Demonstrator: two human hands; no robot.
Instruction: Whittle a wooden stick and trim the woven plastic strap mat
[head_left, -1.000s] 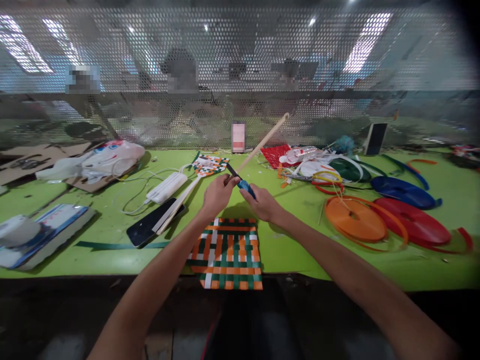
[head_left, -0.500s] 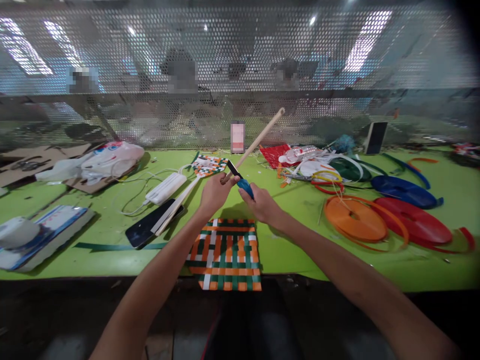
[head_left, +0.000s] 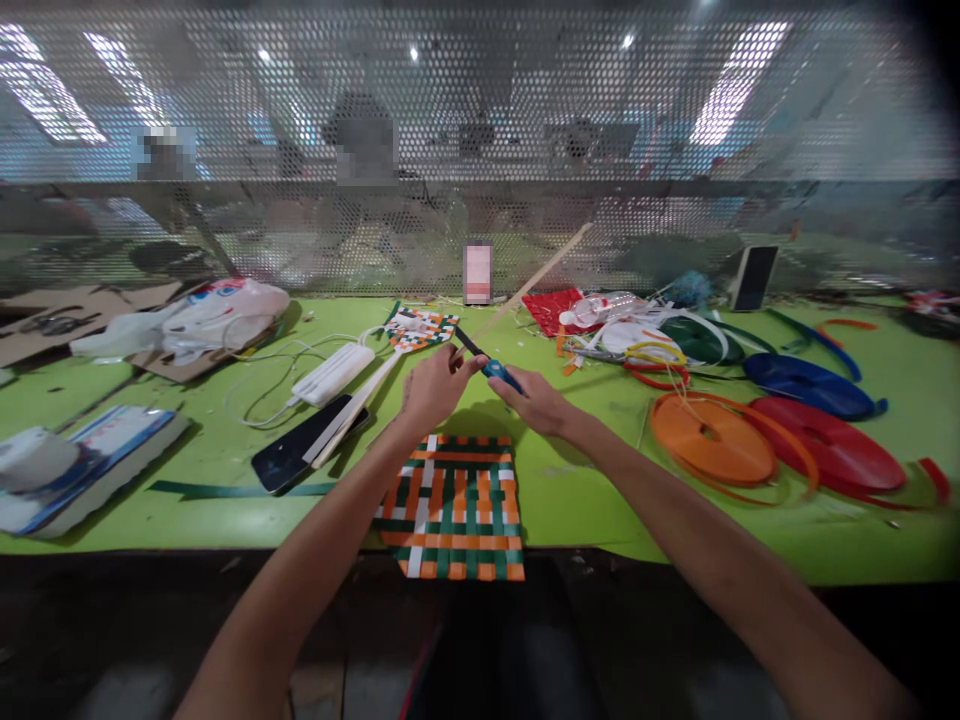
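Observation:
My left hand [head_left: 436, 385] is closed round the lower end of a pale wooden stick [head_left: 546, 268], which slants up and away to the right. Closed on the blue handle of a knife [head_left: 502, 376], my right hand [head_left: 536, 402] is just right of the left one. The knife's dark blade crosses the stick near my left fingers; I cannot tell whether its edge bites into the wood. Below my hands a woven mat of orange, green and white strips [head_left: 465, 510] lies at the table's front edge, partly hidden by my left forearm.
On the left are a black phone [head_left: 281, 460] under pale sticks, a white power strip [head_left: 334, 375], a plastic bag [head_left: 225, 320] and a tissue pack [head_left: 112, 450]. To the right lie orange [head_left: 712, 440], red [head_left: 825, 445] and blue strip coils [head_left: 810, 383]. A perforated screen [head_left: 480, 90] stands behind.
The stick has swung lower, its far end now farther right and blurred. The knife and my right hand have shifted slightly right; the blade is turned differently.

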